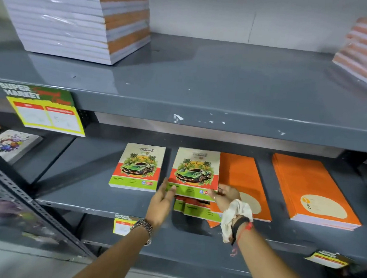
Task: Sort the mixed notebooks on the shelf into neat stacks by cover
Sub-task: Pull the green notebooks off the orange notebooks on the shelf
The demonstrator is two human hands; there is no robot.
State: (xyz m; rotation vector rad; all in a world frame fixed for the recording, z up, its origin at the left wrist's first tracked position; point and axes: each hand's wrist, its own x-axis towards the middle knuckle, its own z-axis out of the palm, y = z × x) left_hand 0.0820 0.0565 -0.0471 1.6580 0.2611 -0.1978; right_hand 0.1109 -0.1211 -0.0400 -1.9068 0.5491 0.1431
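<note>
Where the right hand (224, 197) overlaps the lower shelf (97, 198), its fingers cover the bottom right corner of a car-cover notebook (194, 173), and grip cannot be confirmed there. The left hand (161, 200) is open, fingers spread and flat against the same notebook's bottom left corner. This notebook sits raised over a loose pile (194, 208) of like covers, mostly hidden beneath it. Just left, apart by a narrow gap, lies a squared car-cover stack (136, 168): green car, palms, red and green bands. An orange notebook (241, 181) lies partly under the held one; its lower end is hidden by the wrist cloth (235, 216). A separate orange stack (313, 190) lies right. The floral notebook (13, 145) at far left is cut off by the shelf post and blurred.
</note>
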